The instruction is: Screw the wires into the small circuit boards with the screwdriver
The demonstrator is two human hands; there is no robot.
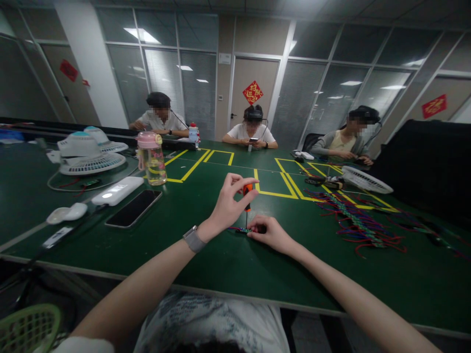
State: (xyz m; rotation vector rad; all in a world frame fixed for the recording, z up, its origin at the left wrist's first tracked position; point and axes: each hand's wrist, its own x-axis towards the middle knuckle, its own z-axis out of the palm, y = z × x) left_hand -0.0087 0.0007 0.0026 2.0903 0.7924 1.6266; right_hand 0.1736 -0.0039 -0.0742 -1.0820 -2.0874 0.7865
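Note:
In the head view, my left hand (231, 203) is curled round the orange and black handle of a screwdriver (248, 206), which stands upright. Its thin shaft points straight down and meets a small green circuit board (243, 230) lying on the table. Red wire shows at the board's left end. My right hand (271, 234) rests low beside the shaft, with thumb and fingertips pinching the right end of the board. The fingers partly cover the board, so the exact spot under the screwdriver tip is hard to see.
Right of my hands lies a long row of wired circuit boards (355, 218). On the left are a phone (134, 208), a white power bank (117, 191), a pink-lidded bottle (151, 159) and white fans (91, 159). Yellow tape (275, 194) marks the green table. Several people sit across.

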